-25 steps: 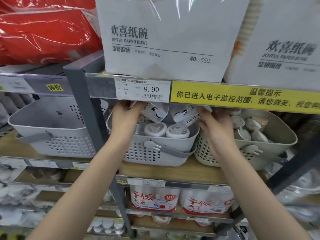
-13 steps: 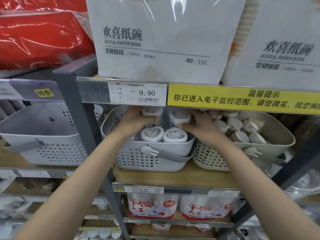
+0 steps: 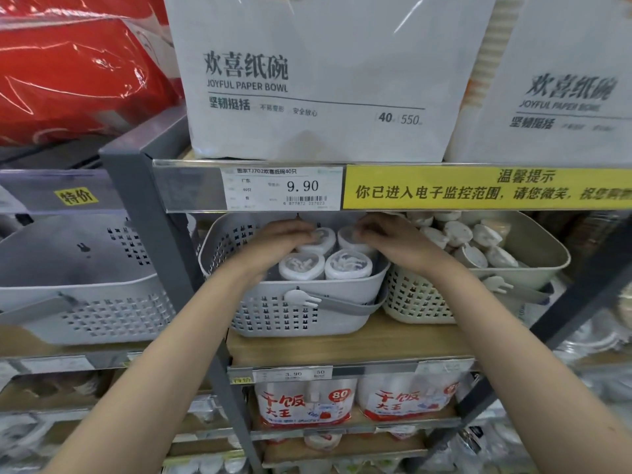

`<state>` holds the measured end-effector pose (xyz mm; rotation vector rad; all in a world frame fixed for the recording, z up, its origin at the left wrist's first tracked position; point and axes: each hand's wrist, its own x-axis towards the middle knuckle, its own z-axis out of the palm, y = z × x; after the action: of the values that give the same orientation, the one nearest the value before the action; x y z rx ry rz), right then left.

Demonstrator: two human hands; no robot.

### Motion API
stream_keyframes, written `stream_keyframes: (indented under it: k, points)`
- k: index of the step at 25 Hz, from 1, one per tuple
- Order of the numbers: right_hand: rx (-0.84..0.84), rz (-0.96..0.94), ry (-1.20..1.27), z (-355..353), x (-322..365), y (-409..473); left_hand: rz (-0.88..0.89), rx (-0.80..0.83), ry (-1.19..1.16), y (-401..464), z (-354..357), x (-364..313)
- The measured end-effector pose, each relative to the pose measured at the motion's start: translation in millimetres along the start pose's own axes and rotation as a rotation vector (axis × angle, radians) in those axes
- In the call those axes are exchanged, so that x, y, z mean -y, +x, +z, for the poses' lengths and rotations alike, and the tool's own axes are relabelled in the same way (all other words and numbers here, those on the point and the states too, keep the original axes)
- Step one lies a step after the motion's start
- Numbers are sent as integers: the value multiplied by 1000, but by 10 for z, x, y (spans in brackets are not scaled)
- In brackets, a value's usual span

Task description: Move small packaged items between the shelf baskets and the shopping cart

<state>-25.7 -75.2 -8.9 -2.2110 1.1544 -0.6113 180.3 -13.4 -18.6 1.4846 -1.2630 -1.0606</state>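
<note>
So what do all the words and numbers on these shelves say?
"欢喜纸碗 JOYFUL PAPER BOWL", "40", "550": big white paper-bowl pack.
Same title on the second white pack.
"9.90": white price tag; its small print is blurred.
"温馨提示": long yellow notice strip.
"特价": small yellow sticker.
"3.90": lower white price tag.
"80": red-and-white bag.
</note>
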Motion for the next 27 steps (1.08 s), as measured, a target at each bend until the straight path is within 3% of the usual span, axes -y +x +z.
stream_keyframes:
  k: [3,7,11,16,18,21,23,27]
  points:
    - [-50,-39,-126,34,-4,-3,18,71,97,1,26,-14]
    - [-106,-95,-155,78,-30,-27,61,44,172,21,33,46]
    - [-202,-147,-241,84,22,-156,169,-62,341,-10,27,87]
    - [-406,-226,-353,28,142,-613,453,-305,657,-400,-25,-13]
    - [-465,-195,-376,42,106,-939,566,-323,744,-647,48,-15]
    - [-545,-42,-372,120,-40,-1583,754,-175,744,-996,362,21]
    - [-603,138,-321,230,-172,-2110,826,9,695,-1152,671,101]
    - [-722,602,-200,592,-423,-3277,776,430,500,-1417,1455,401]
